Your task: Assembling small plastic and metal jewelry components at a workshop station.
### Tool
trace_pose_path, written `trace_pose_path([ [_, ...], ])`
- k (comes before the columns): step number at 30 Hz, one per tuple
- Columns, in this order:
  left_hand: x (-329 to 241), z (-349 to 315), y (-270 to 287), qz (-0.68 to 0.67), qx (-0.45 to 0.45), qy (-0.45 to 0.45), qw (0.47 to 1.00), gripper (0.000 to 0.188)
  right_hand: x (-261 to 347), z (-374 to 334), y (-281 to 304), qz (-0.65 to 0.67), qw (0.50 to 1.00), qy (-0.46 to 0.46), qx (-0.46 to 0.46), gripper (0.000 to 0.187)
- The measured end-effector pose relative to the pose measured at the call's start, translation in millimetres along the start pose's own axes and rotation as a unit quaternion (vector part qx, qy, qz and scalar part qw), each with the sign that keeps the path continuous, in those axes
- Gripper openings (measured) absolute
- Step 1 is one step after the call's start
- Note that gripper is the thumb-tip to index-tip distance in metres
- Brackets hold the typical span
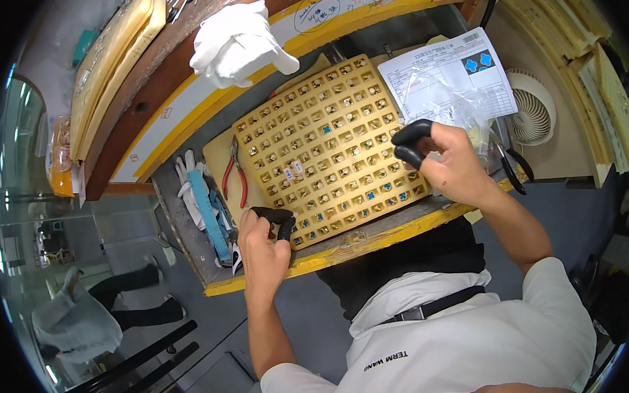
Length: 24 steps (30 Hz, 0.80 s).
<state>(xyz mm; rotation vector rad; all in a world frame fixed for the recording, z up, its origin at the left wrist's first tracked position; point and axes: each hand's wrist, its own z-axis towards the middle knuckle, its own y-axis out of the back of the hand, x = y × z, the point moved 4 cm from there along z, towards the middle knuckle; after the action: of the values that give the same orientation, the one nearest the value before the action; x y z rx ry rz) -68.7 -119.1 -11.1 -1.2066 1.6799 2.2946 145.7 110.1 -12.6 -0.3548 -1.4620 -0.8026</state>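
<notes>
Fingers (410, 143) of our right hand (449, 162), capped in black cots, pinched together over the yellow compartment tray (330, 147) on the bench (373, 237); whether they gripped anything we couldn't tell. Our left hand (264, 245) clasped the tray's near corner. Small metal parts filled most cells; a nudge could have spilled them.

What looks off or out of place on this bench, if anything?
Nothing spilled or broken. The yellow gridded plastic tray lies askew to the yellow-edged bench lip. White cloth gloves sit bunched on the brown shelf edge. Both hands, left and right, wear black finger covers.
</notes>
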Motion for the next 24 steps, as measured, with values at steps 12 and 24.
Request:
trace_pose_path([
  [12,-17,2,2,0.099,0.046,-0.101,0.989,0.018,20,-49,73,-0.172,0.961,0.047,-0.211,0.027],
  [24,9,-8,0,0.06,0.003,0.047,0.997,0.017,11,-52,95,-0.233,0.956,-0.053,-0.169,0.017],
])
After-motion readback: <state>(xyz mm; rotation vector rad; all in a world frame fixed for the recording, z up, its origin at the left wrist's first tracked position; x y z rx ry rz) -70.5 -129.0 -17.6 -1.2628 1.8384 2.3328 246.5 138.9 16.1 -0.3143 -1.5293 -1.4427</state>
